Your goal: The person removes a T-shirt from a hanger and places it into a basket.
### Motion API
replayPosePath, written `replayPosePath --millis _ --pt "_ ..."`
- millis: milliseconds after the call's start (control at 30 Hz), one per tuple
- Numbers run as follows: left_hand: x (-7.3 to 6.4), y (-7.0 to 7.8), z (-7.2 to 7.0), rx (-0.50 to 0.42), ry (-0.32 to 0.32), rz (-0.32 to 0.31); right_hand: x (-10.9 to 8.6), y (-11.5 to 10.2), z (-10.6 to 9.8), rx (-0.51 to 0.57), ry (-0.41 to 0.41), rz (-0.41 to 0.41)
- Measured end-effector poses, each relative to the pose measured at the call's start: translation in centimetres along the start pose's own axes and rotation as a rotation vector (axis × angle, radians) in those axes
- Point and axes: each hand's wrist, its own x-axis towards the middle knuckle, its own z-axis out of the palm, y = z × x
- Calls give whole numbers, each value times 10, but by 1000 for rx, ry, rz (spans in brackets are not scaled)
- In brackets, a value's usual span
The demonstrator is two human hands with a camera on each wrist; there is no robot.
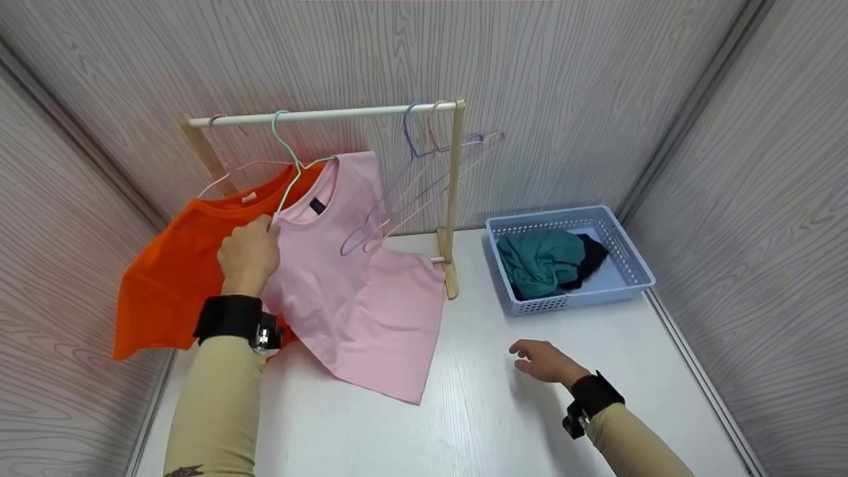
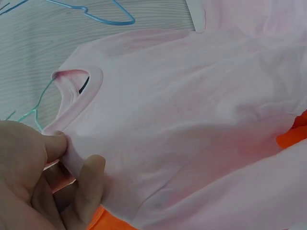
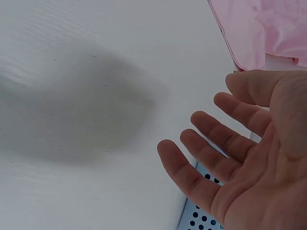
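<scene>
While the left hand point(image 1: 248, 255) grips the pink shirt point(image 1: 331, 278) at one shoulder, just beside the collar, its thumb presses on the fabric from the front and the other fingers curl in at the edge. The shirt hangs tilted from a mint-green hanger point(image 1: 299, 169), whose arms run into the neck opening and whose hook sits over the white rail point(image 1: 351, 114). Behind it and further left, an orange shirt point(image 1: 165, 278) hangs from the same rail.

The right hand point(image 1: 543, 361) is held above the white table point(image 1: 464, 424), its fingers spread apart and loosely bent, the thumb well off them. Near it stands a blue basket point(image 1: 583, 301) holding teal cloth point(image 1: 540, 258) and black cloth point(image 1: 591, 260). At the rail's right end, a blue hanger point(image 1: 406, 132) and a pink hanger point(image 1: 430, 124) hang close together.
</scene>
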Motion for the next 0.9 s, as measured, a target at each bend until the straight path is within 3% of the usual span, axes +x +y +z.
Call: replayPosePath --millis 167,467,633,900 --pt "-2 3 -8 -13 81 26 -1 -3 4 34 -3 14" --pt "-9 0 -35 -11 210 27 -3 -2 11 58 -26 12" --pt "-18 -17 -37 -11 222 27 -5 -2 12 59 -34 2" --pt "-38 -61 -21 29 160 72 -9 -2 13 76 -47 -19"
